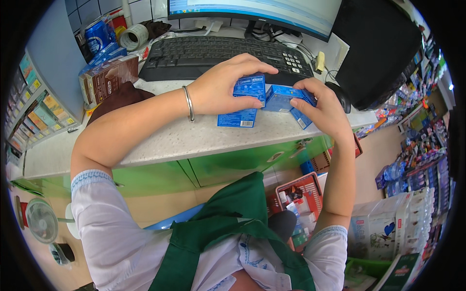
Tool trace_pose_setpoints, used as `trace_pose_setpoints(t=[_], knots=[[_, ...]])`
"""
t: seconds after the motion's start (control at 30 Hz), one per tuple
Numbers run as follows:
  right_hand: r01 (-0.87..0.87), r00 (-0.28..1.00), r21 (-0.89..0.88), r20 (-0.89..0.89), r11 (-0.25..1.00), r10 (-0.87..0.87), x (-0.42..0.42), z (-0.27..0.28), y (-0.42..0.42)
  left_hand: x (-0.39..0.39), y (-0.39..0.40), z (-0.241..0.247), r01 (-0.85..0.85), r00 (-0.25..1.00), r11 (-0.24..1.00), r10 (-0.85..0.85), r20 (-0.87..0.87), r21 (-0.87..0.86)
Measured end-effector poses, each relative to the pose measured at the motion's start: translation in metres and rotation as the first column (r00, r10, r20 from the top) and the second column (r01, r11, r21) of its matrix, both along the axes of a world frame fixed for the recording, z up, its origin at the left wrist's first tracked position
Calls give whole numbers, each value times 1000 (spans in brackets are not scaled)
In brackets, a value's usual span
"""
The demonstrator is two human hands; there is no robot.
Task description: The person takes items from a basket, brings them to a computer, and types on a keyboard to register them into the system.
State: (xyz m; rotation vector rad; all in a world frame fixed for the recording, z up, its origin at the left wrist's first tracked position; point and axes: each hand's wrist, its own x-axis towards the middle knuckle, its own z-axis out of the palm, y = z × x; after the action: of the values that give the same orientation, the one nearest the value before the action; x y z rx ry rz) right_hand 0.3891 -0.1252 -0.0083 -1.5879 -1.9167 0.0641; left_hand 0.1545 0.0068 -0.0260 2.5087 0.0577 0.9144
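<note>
Several small blue printed boxes lie on the speckled white counter [174,134] in front of the keyboard. My left hand [225,83], a metal bangle at its wrist, holds an upper blue box [255,87] between thumb and fingers. Under it lies another blue box [236,119] with a barcode. My right hand [320,105] has its thumb and index finger on a blue box [282,97] standing beside the first ones. A further blue box [303,118] shows partly beneath the right hand. The undersides of the boxes and some fingertips are hidden.
A black keyboard [225,54] lies behind the hands, below a monitor [255,11]. A mouse [338,96] is right of my right hand. Brown boxes [113,78], a blue can [97,38] and a tape roll [134,37] stand left. A red basket [316,185] holds goods below.
</note>
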Motion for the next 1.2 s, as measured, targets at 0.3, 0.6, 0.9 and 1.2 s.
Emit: trace_pose_setpoints(t=[0.3,0.6,0.9,1.2], knots=[[75,996,-62,-51,995,-79,1,9,2,0,-4,5,23,1000,1000,-23,6,-3],[-306,952,12,33,952,305,-24,12,16,-2,-15,2,-106,991,939,75,108,327],[-83,959,270,-241,959,151,-24,-4,22,-2,-16,-1,34,998,999,-35,-55,-20],[-335,526,96,-806,937,271,-49,-33,27,0,-17,-15,49,999,961,-44,24,-272]])
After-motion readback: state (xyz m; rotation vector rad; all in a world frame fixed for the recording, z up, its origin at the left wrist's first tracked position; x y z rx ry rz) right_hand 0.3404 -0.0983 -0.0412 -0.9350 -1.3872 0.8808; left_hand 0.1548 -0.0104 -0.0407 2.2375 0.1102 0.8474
